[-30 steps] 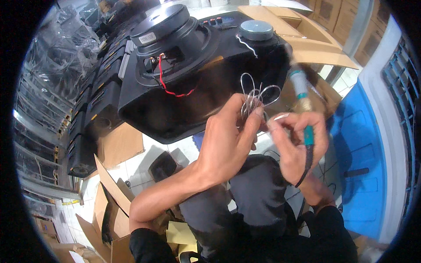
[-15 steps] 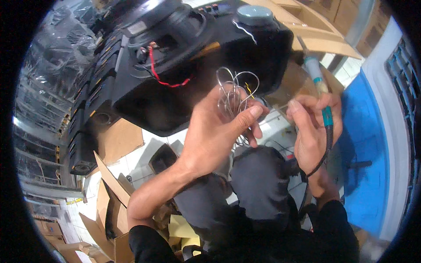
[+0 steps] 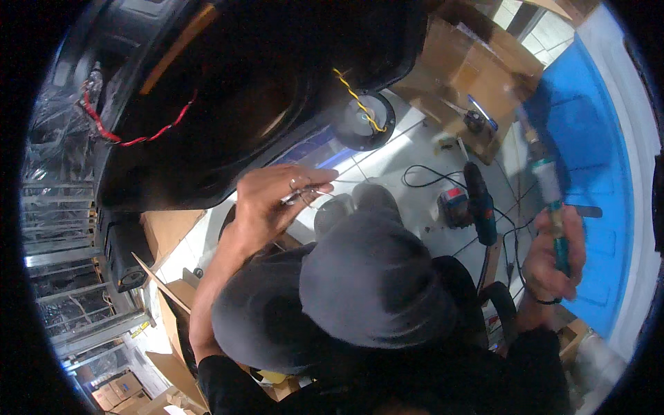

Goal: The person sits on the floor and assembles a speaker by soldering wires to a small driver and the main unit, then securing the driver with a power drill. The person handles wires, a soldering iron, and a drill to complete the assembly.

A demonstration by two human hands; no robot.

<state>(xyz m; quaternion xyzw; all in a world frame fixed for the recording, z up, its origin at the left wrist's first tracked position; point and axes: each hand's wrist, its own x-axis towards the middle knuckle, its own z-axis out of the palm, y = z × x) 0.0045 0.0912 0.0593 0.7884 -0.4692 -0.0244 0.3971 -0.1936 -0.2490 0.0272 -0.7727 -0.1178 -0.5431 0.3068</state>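
soldering iron [image 3: 549,181], one: in right hand [image 3: 543,266], fingers curled round it, long axis pointing forward. solder wire [image 3: 301,185], looped: pinched in left hand [image 3: 264,202], well left of the iron, nearer the speaker cabinet [image 3: 159,173].

The soldering iron [image 3: 548,182] is pale grey with green bands and a green end, and the coiled wire [image 3: 300,185] is silvery. Black covers the speaker cabinet [image 3: 235,131], against which a twisted lead [image 3: 143,142] shows red and another cable [image 3: 360,106] yellow with dark stripes. The panel [image 3: 577,194] is bright blue; white floor tiles [image 3: 415,147] carry dark grid lines; trousers [image 3: 373,283] are grey, cardboard [image 3: 460,76] brown.
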